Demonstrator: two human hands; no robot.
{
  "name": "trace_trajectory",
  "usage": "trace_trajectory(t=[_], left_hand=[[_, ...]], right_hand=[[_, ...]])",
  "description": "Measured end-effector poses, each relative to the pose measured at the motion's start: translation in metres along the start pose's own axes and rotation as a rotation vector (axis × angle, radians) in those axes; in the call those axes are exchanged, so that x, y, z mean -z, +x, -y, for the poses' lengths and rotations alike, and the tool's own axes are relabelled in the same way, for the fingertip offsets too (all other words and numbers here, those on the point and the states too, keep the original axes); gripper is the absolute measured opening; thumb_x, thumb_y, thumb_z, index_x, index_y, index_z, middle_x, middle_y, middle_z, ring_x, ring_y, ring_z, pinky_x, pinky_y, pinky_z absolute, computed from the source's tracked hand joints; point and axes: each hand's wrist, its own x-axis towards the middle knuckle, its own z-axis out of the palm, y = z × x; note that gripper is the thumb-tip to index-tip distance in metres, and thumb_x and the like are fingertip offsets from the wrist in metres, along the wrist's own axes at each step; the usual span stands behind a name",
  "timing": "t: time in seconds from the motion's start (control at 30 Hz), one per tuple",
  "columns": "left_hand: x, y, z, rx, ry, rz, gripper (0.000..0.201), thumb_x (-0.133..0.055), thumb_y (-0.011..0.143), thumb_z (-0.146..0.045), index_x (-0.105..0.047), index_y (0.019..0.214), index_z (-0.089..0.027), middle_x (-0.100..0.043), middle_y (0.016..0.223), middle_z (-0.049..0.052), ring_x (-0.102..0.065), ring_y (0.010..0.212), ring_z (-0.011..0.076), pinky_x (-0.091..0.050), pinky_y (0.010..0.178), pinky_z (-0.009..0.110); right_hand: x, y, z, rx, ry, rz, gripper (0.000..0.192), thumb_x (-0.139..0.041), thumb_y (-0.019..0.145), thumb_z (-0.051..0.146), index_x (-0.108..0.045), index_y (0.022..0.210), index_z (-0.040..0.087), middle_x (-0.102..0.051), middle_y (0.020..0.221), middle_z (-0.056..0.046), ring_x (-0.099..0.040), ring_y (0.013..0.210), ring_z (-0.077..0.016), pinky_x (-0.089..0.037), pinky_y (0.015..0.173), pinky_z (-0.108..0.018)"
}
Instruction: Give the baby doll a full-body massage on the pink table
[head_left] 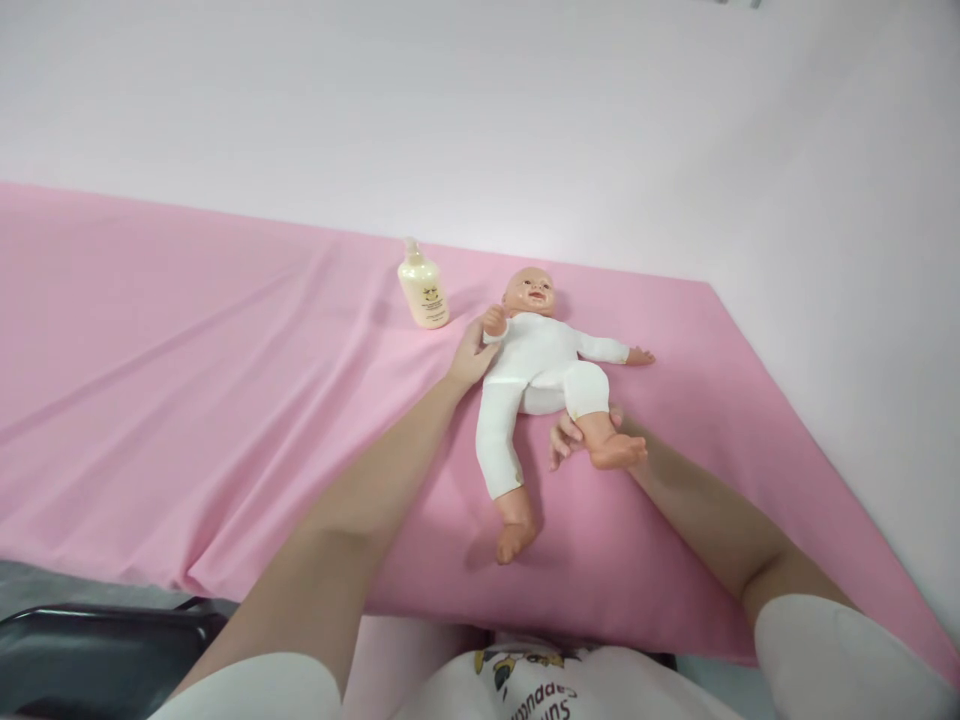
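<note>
From the head camera, a baby doll (541, 365) in a white bodysuit lies on its back on a pink sheet (187, 380), near the sheet's far edge and closer to its right corner than its left. The doll's head points to the far edge and its feet toward the person.

The left hand (472, 355) reaches to the doll's upper arm on the side nearer the bottle; its fingers curl around that arm and shoulder, closed on it rather than spread. The right hand (574, 435) is under the doll's bent leg, fingers wrapped about the calf just above the bare foot, lifting that leg off the sheet. The other leg lies straight, its foot pointing at the sheet's near edge.

1 cream pump bottle (424, 290) stands upright just beside the doll's head, close to the far edge, apart from both hands.

A dark tray (90, 650) shows at the near left corner, off the sheet.
</note>
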Motion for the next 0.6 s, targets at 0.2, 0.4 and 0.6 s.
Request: trace_trajectory(t=[0.2, 0.4, 0.6], left_hand=[[0.006, 0.001, -0.019, -0.165, 0.134, 0.262, 0.04, -0.062, 0.081, -0.04, -0.07, 0.116, -0.021, -0.071, 0.127, 0.013, -0.061, 0.124, 0.0327, -0.041, 0.116, 0.051], [0.007, 0.002, -0.023, -0.157, 0.113, 0.264, 0.041, -0.065, 0.08, -0.049, -0.071, 0.11, -0.022, -0.072, 0.124, 0.014, -0.063, 0.12, 0.0329, -0.042, 0.114, 0.05], [0.007, 0.002, -0.022, -0.159, 0.102, 0.262, 0.04, -0.065, 0.079, -0.048, -0.072, 0.11, -0.023, -0.073, 0.123, 0.013, -0.063, 0.12, 0.0326, -0.042, 0.115, 0.051]], right_hand=[[-0.008, 0.01, 0.011, 0.165, -0.177, -0.454, 0.045, -0.079, 0.077, 0.053, -0.068, 0.097, 0.014, -0.068, 0.098, -0.007, -0.067, 0.098, -0.0226, -0.049, 0.101, -0.038], [-0.01, 0.012, 0.016, 0.233, -0.198, -0.51, 0.048, -0.073, 0.082, 0.061, -0.067, 0.094, 0.015, -0.064, 0.093, -0.006, -0.062, 0.093, -0.0202, -0.052, 0.096, -0.036], [-0.011, 0.013, 0.015, 0.224, -0.192, -0.539, 0.052, -0.076, 0.077, 0.066, -0.066, 0.089, 0.016, -0.062, 0.09, -0.005, -0.061, 0.089, -0.0214, -0.051, 0.094, -0.038]])
